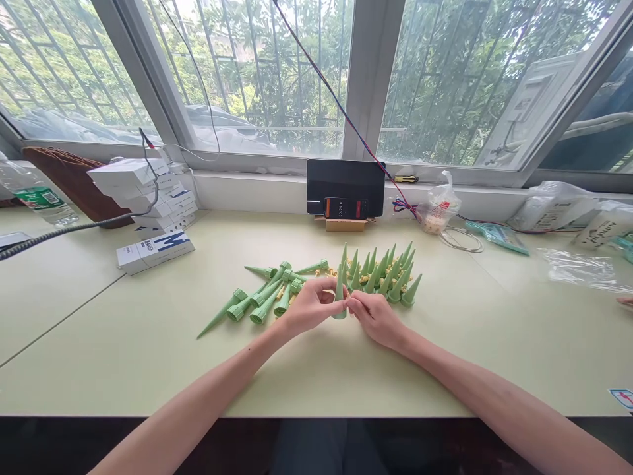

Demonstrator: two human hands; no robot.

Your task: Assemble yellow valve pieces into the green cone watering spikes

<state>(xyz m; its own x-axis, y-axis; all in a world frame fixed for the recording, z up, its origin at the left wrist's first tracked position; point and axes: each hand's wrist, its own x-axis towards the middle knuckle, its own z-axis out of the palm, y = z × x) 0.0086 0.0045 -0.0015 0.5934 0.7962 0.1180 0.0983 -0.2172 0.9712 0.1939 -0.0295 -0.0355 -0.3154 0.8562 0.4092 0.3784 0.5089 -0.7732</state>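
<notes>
My left hand [312, 305] is closed round a green plastic spike [339, 290], which stands point up with its wide collar low. Close against it, my right hand [374, 315] pinches at the spike's side; a small yellowish piece seems to be at its fingertips, mostly hidden. Left of my hands lies a loose heap of green spikes [267, 293], several with their open collars facing me. To the right, several upright spikes [388, 270] stand in rows on their collars, with small yellow pieces among them.
At the back, a phone [345, 208] leans on a black tablet [346, 177]. White boxes [155, 253] and a plastic bottle [44, 203] are at the left. A knotted plastic bag [439, 210], a cable [462, 241] and clear packaging [576, 265] lie at the right.
</notes>
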